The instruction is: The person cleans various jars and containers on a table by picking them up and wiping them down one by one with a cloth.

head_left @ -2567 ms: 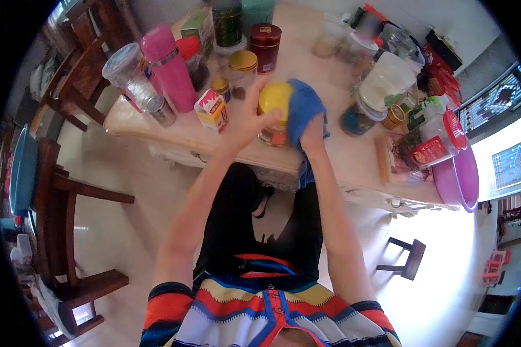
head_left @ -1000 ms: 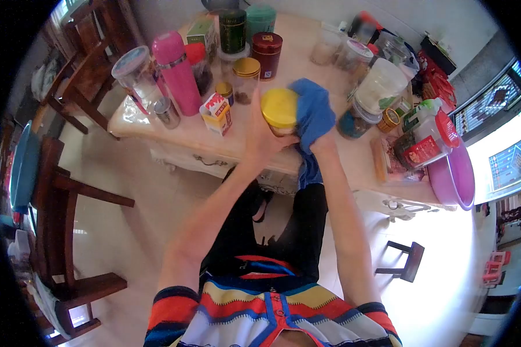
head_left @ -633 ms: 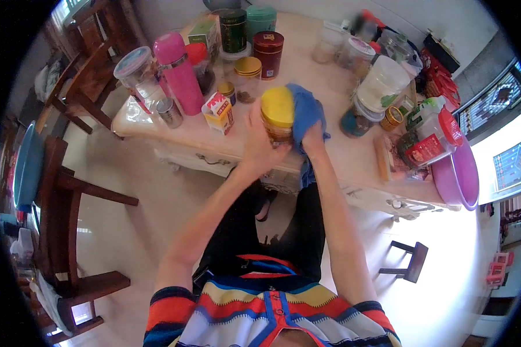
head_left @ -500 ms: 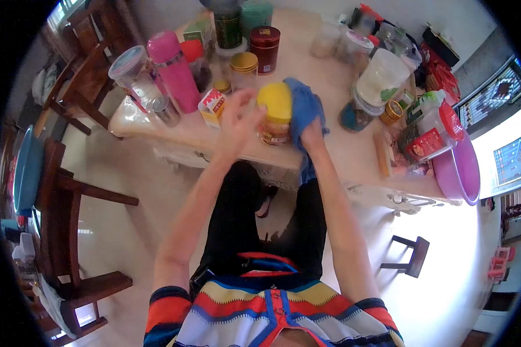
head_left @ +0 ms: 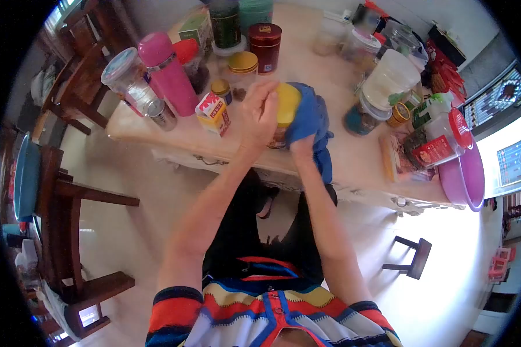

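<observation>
A jar with a yellow lid (head_left: 287,104) stands near the table's front edge, its lower part mostly behind my hands. My left hand (head_left: 260,113) presses against the jar's left side, fingers bent together at the lid. Bunched around the right side of the lid and jar is a blue cloth (head_left: 311,115). My right hand (head_left: 303,147) grips this cloth, its fingers largely covered by the folds. Left of my left hand are a small red, white and yellow carton (head_left: 214,114) and a small gold-lidded jar (head_left: 221,91).
A pink thermos (head_left: 171,78), a clear lidded container (head_left: 124,75) and a dark red tin (head_left: 265,49) stand left and behind. On the right are a pale container (head_left: 391,78), a red-lidded jar (head_left: 437,144) and a pink basin (head_left: 466,176). A wooden stool (head_left: 417,258) stands on the floor.
My left hand has moved right and closed in against the jar; its fingers were spread before. My right hand and the cloth have shifted slightly, and the cloth covers more of the jar's front.
</observation>
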{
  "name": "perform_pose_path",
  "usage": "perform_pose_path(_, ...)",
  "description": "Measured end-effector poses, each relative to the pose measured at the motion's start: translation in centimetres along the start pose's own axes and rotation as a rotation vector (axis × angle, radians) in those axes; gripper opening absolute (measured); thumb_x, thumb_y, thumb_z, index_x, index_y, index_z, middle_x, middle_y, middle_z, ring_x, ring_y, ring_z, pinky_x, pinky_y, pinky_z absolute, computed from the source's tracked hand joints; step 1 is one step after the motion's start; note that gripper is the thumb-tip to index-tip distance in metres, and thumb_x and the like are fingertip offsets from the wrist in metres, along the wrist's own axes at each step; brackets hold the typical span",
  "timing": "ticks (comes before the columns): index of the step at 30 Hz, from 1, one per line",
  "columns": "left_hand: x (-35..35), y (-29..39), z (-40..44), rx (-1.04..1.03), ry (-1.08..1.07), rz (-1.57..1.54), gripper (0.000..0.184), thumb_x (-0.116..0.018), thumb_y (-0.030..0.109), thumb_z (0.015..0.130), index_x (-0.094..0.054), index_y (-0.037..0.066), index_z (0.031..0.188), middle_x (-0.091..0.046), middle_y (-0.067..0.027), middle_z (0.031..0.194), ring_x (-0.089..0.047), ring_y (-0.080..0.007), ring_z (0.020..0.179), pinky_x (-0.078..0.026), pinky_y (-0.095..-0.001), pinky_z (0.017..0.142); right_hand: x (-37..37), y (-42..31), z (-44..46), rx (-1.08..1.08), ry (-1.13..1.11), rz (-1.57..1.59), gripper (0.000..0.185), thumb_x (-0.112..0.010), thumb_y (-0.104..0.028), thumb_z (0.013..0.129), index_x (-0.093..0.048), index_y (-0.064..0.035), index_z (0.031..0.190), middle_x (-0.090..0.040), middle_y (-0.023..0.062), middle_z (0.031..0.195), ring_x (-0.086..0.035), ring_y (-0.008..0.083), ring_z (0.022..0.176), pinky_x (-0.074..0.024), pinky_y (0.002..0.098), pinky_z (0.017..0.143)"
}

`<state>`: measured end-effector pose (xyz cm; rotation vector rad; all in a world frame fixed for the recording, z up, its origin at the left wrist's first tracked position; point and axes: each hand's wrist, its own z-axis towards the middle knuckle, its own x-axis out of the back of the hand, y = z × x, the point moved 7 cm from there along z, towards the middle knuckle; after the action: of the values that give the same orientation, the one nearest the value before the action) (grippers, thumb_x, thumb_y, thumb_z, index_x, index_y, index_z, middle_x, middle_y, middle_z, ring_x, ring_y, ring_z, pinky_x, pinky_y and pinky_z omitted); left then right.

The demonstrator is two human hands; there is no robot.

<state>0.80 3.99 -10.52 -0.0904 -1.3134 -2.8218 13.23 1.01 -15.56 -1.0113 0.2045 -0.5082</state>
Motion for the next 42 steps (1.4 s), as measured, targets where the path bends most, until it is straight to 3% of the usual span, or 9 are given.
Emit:
perform_pose_path(6,0.0,-0.2,-0.3,-0.099,0.096,0.001,0.02,-0.048,0.003,0.085,-0.061,-0.006,0.098,-0.062,-0.0147,0.095,-0.061,-0.0221,0.082,-0.047,-0.0278,0.072,-0.7,5.3,1.0,-0.368,-0.16,0.622,0.04,-0.041,-0.025,0.099,-0.041,-0.0023,0.132,-0.047,0.0074,0.131,-0.046,0.0202,0.118,-0.0349,0.032,0.102)
perform_pose_path(10,0.1,0.1,-0.2,-0.105,0.11,0.011,0.021,-0.047,0.002,0.085,-0.061,-0.005,0.098,-0.062,-0.0164,0.094,-0.061,-0.0247,0.082,-0.047,-0.0296,0.072,-0.5,3.1,-1.2,-0.308,0.031,0.559,0.04,-0.04,-0.023,0.099,-0.04,-0.0006,0.132,-0.046,0.0088,0.132,-0.045,0.0213,0.118,-0.0338,0.032,0.103)
perform_pose_path(16,0.2,0.0,-0.3,-0.092,0.112,0.043,0.021,-0.047,0.002,0.084,-0.061,-0.006,0.097,-0.062,-0.0174,0.093,-0.061,-0.0272,0.083,-0.047,-0.0311,0.074,-1.5,1.2,-6.9,-0.01,-0.095,-0.289,0.047,-0.038,-0.024,0.098,-0.031,0.0029,0.136,-0.039,0.0169,0.135,-0.039,0.0284,0.122,-0.029,0.036,0.104)
perform_pose_path(19,0.3,0.0,-0.5,-0.101,0.123,0.035,0.021,-0.047,0.002,0.083,-0.061,-0.006,0.098,-0.061,-0.018,0.095,-0.06,-0.0277,0.086,-0.047,-0.0313,0.075,-1.7,5.0,-4.9,-0.054,0.129,-0.184,0.036,-0.047,-0.014,0.094,-0.042,0.004,0.125,-0.045,0.0149,0.128,-0.042,0.0248,0.118,-0.0333,0.0346,0.101)
perform_pose_path(25,0.2,-0.3,-0.6,-0.096,0.154,0.044,0.022,-0.048,0.001,0.083,-0.061,-0.006,0.099,-0.06,-0.0185,0.099,-0.059,-0.0289,0.09,-0.046,-0.0322,0.079,-0.1,2.0,1.9,-0.088,-0.19,0.167,0.037,-0.044,-0.017,0.096,-0.042,0.0003,0.129,-0.047,0.0087,0.129,-0.044,0.019,0.118,-0.0346,0.0306,0.101)
perform_pose_path(32,0.1,-0.4,-0.6,-0.093,0.16,0.078,0.024,-0.046,0.005,0.084,-0.06,-0.005,0.1,-0.06,-0.0199,0.101,-0.059,-0.032,0.092,-0.046,-0.0346,0.081,-0.9,4.2,-2.9,-0.116,-0.084,0.329,0.038,-0.042,-0.017,0.098,-0.039,0.0003,0.132,-0.043,0.0097,0.134,-0.039,0.0193,0.123,-0.0313,0.0313,0.104)
perform_pose_path(35,0.2,0.0,-0.7,-0.104,0.147,0.11,0.024,-0.046,0.006,0.084,-0.06,-0.005,0.101,-0.06,-0.0204,0.1,-0.059,-0.0328,0.092,-0.046,-0.0354,0.081,-0.7,6.1,-5.4,-0.372,-0.07,0.16,0.035,-0.043,-0.026,0.097,-0.045,-0.0008,0.121,-0.055,0.0072,0.112,-0.049,0.0197,0.107,-0.0399,0.0322,0.091)
perform_pose_path(37,0.2,-0.3,-0.7,-0.117,0.149,0.116,0.024,-0.046,0.007,0.084,-0.06,-0.004,0.101,-0.06,-0.0202,0.1,-0.059,-0.033,0.092,-0.046,-0.0354,0.081,-1.0,-1.7,-3.0,-0.026,-0.081,-0.138,0.037,-0.047,-0.012,0.092,-0.043,0.0034,0.125,-0.046,0.0193,0.127,-0.039,0.0313,0.122,-0.031,0.0369,0.103)
perform_pose_path(42,0.5,0.0,-0.5,-0.071,0.163,0.11,0.024,-0.047,0.006,0.083,-0.061,-0.004,0.101,-0.059,-0.0196,0.099,-0.059,-0.0329,0.091,-0.046,-0.0351,0.08,-1.0,-6.1,1.8,0.296,-0.138,-0.393,0.029,-0.052,-0.011,0.085,-0.054,0.0021,0.111,-0.055,0.0222,0.114,-0.051,0.0356,0.108,-0.0395,0.0389,0.094)
